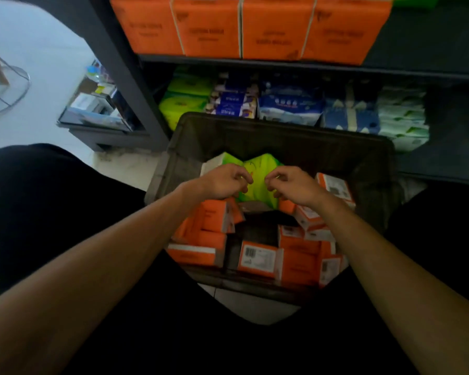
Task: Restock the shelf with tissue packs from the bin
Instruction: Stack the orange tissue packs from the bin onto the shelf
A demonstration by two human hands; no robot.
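A dark plastic bin stands on the floor between my knees. It holds several orange tissue packs and two bright green packs at its far side. My left hand and my right hand hover side by side over the green packs, fingers loosely curled, with nothing visibly gripped. Just beyond the bin is the dark shelf. Its upper level carries a row of large orange packs, and its lower level carries green, purple, blue and white-green packs.
The shelf's dark upright post stands left of the bin. A low rack of small goods sits further left on the pale floor. At the far left is a wire stand. My dark-clothed knees flank the bin.
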